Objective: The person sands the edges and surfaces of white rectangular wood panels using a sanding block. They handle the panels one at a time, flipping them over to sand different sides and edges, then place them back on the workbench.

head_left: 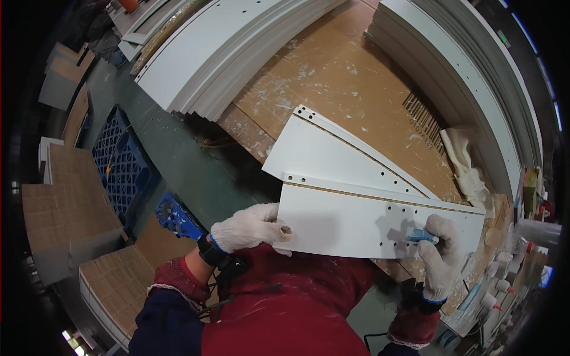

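**Q:** On the workbench, what is each hand doing?

**A:** Near the front edge of the paint-flecked bench [350, 77] lies a white board [338, 222], long, flat and drilled with small holes. The gloved left hand [249, 228] clamps its left end, thumb on top. The gloved right hand [442, 252] is closed around a small blue tool [420, 235], its tip touching the board near the holes.

**Q:** How would that board handle?

**A:** Stiff and fairly light, I judge, with a smooth, slippery face. Its raw brown edge looks liable to chip. Grip it at the ends or along the long edges.

**Q:** Anything nearby?

**A:** A second white panel [320, 151] lies just behind it, taller stacks of white panels [214, 53] farther back, and a crumpled rag [466, 163] to the right.
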The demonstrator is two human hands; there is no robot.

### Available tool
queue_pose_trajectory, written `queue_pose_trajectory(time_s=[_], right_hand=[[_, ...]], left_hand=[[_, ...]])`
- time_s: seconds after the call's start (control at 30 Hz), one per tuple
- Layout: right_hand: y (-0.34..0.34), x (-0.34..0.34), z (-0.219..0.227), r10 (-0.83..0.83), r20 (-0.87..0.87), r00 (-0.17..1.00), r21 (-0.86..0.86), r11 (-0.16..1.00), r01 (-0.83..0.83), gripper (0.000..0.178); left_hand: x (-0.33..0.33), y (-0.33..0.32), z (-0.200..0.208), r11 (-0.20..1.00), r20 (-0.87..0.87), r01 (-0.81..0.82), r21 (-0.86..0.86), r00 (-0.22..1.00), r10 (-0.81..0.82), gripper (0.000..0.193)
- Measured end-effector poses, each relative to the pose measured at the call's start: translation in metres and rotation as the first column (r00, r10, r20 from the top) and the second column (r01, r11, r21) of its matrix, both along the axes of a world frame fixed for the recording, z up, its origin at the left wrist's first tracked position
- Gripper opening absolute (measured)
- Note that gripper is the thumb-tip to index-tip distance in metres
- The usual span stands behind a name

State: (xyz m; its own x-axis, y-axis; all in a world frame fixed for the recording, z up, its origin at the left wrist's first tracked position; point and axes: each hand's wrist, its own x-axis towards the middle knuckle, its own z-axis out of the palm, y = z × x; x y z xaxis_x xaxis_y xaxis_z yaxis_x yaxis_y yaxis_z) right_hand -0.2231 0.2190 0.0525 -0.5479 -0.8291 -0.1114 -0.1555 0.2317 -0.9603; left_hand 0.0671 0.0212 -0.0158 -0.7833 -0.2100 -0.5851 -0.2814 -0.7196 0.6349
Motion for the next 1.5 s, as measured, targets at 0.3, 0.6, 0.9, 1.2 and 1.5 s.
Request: queue_pose_trajectory(time_s=[0.3, 0.6, 0.9, 1.2, 1.5], right_hand=[[-0.044, 0.024, 0.009, 0.023, -0.015, 1.000, -0.022, 0.999, -0.023, 0.040], [0.092, -0.070, -0.028, -0.535, -0.015, 0.845, -0.241, 0.822, 0.516, 0.031], [0.237, -0.088, -0.071, -0.837, -0.385, 0.388, -0.029, 0.431, 0.902, 0.034], [0.218, -0.088, -0.071, -0.623, -0.670, 0.403, 0.159, 0.410, 0.898, 0.045], [0.223, -0.106, -0.037, -0.458, -0.816, 0.352, 0.113, 0.471, 0.875, 0.033]], left_hand=[[0.019, -0.007, -0.028, 0.984, -0.069, -0.150, 0.095, 0.985, 0.157, 0.050], [0.017, -0.002, -0.039, 0.964, -0.071, -0.248, 0.099, 0.964, 0.255, 0.081], [0.006, 0.004, -0.032, 0.971, -0.011, -0.238, -0.034, 0.971, 0.238, 0.095], [0.000, 0.011, -0.059, 0.983, -0.199, -0.146, 0.115, 0.966, 0.167, 0.050], [0.003, 0.018, -0.065, 0.910, 0.023, -0.402, -0.098, 0.914, 0.406, 0.038]])
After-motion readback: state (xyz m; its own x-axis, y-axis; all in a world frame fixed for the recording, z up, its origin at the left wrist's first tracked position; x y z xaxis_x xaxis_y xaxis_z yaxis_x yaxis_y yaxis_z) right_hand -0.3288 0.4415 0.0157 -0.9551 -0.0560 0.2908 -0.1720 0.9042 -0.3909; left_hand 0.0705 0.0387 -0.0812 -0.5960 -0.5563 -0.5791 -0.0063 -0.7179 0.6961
